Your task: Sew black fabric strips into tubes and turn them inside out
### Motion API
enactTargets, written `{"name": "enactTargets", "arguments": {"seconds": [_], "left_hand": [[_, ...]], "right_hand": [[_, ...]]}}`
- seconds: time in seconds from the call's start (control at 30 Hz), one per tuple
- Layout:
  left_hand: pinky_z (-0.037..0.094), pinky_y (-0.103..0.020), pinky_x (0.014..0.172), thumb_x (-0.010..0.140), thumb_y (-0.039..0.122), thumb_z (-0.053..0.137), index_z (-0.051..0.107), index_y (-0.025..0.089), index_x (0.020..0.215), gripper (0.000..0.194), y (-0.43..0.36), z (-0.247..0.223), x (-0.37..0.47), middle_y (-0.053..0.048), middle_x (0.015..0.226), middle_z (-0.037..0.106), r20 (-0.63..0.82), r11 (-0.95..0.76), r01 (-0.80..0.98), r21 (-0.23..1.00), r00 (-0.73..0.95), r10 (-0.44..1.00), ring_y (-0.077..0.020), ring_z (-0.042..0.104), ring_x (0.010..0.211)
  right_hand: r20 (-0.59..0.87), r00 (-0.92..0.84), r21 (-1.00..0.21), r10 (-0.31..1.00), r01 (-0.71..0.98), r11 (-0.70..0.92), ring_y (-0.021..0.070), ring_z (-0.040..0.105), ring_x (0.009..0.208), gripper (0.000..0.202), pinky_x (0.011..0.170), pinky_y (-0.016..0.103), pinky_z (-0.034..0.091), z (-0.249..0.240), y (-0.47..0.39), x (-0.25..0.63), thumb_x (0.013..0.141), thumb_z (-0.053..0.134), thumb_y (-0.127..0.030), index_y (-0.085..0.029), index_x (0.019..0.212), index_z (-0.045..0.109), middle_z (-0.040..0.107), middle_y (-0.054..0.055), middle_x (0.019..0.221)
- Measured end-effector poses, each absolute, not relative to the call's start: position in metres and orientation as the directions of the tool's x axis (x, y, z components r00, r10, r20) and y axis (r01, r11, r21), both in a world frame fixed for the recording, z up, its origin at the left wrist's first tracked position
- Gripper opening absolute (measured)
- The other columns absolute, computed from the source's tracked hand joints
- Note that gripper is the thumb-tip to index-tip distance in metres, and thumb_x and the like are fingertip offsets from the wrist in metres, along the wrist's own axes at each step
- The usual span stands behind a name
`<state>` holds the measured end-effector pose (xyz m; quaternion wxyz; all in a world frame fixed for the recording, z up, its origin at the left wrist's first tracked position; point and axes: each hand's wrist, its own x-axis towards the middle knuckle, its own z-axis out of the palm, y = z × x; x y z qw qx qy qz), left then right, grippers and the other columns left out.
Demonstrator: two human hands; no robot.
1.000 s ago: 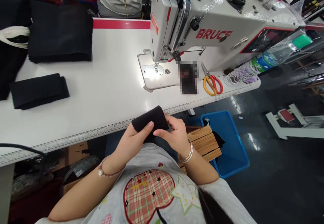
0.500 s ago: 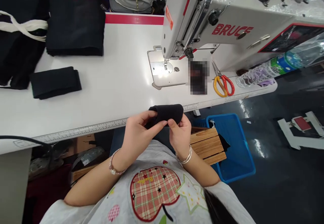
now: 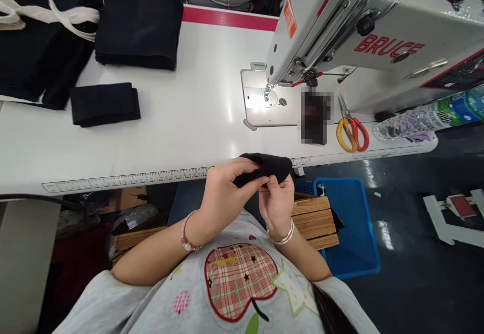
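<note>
A folded piece of black fabric (image 3: pixel 276 166) is held between both hands at the table's front edge, close to my body. My left hand (image 3: pixel 232 185) grips its left side, thumb in front and fingers behind or inside the fold. On the right side, my right hand (image 3: pixel 277 200) pinches the lower edge with the thumb; its other fingers are partly hidden behind the cloth. Beyond the hands stands a white sewing machine (image 3: pixel 321 37), its presser foot (image 3: pixel 267 93) over the metal needle plate. Another folded black fabric strip (image 3: pixel 105 104) lies on the table to the left.
A larger folded black cloth (image 3: pixel 139 21) and black fabric with white straps (image 3: pixel 56 16) lie at back left. Scissors (image 3: pixel 352 133), a pixelated dark item (image 3: pixel 314 117) and a plastic bottle (image 3: pixel 419 118) are at right. Below sits a blue bin (image 3: pixel 350 223) beside wooden slats (image 3: pixel 313 220).
The view has shifted, so the table's contents sit differently in frame. The black fabric's fold has opened somewhat at the left hand, and its right end now slants; both hands keep hold.
</note>
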<state>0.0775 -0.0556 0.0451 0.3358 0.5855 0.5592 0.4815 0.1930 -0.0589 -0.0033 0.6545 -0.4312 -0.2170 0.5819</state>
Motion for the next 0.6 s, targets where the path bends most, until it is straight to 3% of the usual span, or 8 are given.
{"name": "enactTargets", "arguments": {"seconds": [0.23,0.4,0.6], "left_hand": [[0.053,-0.021,0.063,0.072,0.019,0.078,0.074,0.019,0.078,0.007,-0.053,0.0462,0.0756,0.0,0.078,0.074,0.137,-0.109,0.304,0.946,-0.074,0.988,-0.0111,0.065,0.067],[0.055,-0.021,0.072,0.074,0.018,0.073,0.075,0.021,0.096,0.022,-0.0529,0.0467,0.0795,0.0,0.085,0.076,0.048,-0.023,0.254,0.967,-0.09,0.995,-0.0115,0.068,0.075],[0.054,-0.02,0.073,0.07,0.008,0.066,0.073,0.019,0.098,0.031,-0.0507,0.051,0.0828,0.001,0.085,0.075,0.046,-0.025,0.229,0.973,-0.087,0.995,-0.0111,0.068,0.077]], "right_hand": [[-0.206,0.234,-0.82,0.95,-0.572,-0.037,0.0113,0.068,0.081,0.033,0.083,0.026,0.055,-0.002,-0.0575,0.1934,0.059,0.089,-0.035,-0.026,0.086,0.072,0.075,-0.003,0.084],[-0.2,0.282,-0.856,0.938,-0.516,-0.028,0.0134,0.067,0.083,0.035,0.086,0.031,0.054,-0.005,-0.058,0.1955,0.06,0.088,-0.038,-0.025,0.088,0.07,0.074,-0.002,0.087],[-0.188,0.309,-0.888,0.932,-0.46,-0.027,0.014,0.067,0.081,0.036,0.085,0.033,0.054,-0.0029,-0.0582,0.1955,0.06,0.087,-0.039,-0.026,0.089,0.069,0.073,-0.003,0.086]]}}
